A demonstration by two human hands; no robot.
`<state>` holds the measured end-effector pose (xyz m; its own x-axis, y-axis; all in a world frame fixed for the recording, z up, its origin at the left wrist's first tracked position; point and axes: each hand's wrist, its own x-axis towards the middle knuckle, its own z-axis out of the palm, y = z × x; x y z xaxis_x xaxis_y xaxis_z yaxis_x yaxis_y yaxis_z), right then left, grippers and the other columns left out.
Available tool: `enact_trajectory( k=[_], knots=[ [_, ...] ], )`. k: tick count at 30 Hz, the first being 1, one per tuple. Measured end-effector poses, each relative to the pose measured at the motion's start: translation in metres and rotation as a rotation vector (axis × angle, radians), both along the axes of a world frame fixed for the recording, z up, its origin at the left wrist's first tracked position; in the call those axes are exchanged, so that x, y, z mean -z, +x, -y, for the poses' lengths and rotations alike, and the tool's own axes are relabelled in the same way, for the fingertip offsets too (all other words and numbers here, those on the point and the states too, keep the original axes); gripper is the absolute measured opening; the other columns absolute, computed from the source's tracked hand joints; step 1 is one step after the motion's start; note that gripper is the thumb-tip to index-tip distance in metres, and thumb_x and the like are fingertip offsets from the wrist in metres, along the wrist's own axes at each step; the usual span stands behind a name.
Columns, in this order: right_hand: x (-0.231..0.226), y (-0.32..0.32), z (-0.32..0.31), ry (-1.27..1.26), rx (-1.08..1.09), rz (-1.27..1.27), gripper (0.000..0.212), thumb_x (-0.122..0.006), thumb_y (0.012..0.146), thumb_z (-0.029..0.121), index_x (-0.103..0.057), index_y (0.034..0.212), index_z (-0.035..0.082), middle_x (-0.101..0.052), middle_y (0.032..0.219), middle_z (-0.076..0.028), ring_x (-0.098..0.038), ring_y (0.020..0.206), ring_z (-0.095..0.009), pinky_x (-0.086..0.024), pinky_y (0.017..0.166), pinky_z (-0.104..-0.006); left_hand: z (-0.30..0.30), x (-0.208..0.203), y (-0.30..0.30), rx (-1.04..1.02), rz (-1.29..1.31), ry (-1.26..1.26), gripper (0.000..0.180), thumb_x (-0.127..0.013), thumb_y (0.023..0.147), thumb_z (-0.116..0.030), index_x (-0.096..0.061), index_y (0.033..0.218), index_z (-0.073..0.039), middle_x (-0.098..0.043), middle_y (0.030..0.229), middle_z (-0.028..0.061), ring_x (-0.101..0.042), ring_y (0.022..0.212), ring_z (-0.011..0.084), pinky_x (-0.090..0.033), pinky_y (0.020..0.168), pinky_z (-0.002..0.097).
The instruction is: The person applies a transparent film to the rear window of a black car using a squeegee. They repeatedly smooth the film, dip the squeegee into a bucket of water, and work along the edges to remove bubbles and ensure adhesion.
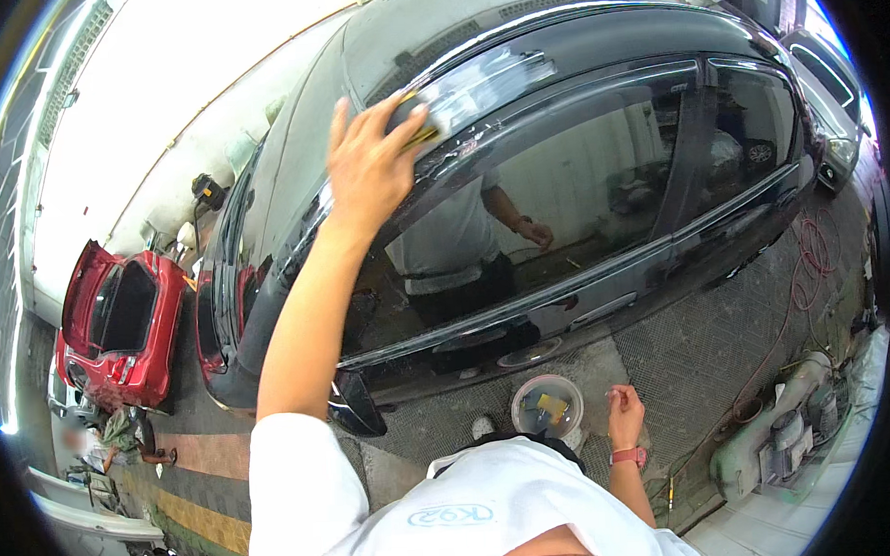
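Observation:
My left hand reaches out to the roof edge of a black car. Its fingers and thumb are closed round a black-and-yellow block, slightly blurred, which rests against the car's surface. A whitish, streaky patch spreads along the roof just beside the block. My right hand, with a red watch on the wrist, hangs low on the right, fingers loosely bent and apart, nothing visible in them. Near it on the floor stands a round bucket with a yellow piece, perhaps a sponge, inside.
The car's side mirror juts out near my body. A red car body part stands at the left, with a person low down near it. At the right are a compressor and a coiled red hose. Another car stands beyond.

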<state>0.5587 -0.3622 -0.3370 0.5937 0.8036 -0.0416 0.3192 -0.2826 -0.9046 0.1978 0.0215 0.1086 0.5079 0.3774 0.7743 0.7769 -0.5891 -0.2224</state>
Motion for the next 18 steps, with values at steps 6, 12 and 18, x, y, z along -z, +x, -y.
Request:
enact_trajectory(
  k=[6, 12, 18],
  knots=[
    [-0.018, 0.006, -0.006, 0.012, -0.019, 0.087, 0.013, -0.072, 0.109, 0.01, -0.078, 0.117, 0.002, -0.082, 0.098, -0.011, -0.078, 0.088, -0.023, -0.06, 0.083, -0.0362, -0.006, 0.006, -0.013, -0.015, 0.003, 0.022, 0.052, -0.089, 0.091, -0.019, -0.083, 0.143, -0.028, -0.074, 0.153, 0.0064, -0.071, 0.138, 0.0289, -0.032, 0.137, 0.0636],
    [-0.077, -0.029, -0.062, 0.151, -0.251, 0.133, 0.014, -0.073, 0.11, 0.011, -0.078, 0.118, 0.001, -0.083, 0.105, -0.012, -0.08, 0.096, -0.023, -0.061, 0.089, -0.0368, 0.016, -0.02, 0.052, 0.103, 0.135, -0.056, 0.05, -0.091, 0.091, -0.025, -0.082, 0.14, -0.02, -0.075, 0.15, 0.0089, -0.07, 0.139, 0.0334, -0.04, 0.133, 0.0644],
    [-0.223, -0.14, -0.11, 0.399, -0.471, -0.196, 0.032, -0.075, 0.111, 0.014, -0.07, 0.141, 0.0, -0.076, 0.138, -0.015, -0.077, 0.121, -0.027, -0.06, 0.107, -0.0393, 0.167, 0.114, 0.013, 0.309, 0.661, -0.787, 0.053, -0.097, 0.088, -0.026, -0.077, 0.135, -0.01, -0.073, 0.151, 0.0154, -0.071, 0.14, 0.0349, -0.055, 0.118, 0.0511]
  ],
)
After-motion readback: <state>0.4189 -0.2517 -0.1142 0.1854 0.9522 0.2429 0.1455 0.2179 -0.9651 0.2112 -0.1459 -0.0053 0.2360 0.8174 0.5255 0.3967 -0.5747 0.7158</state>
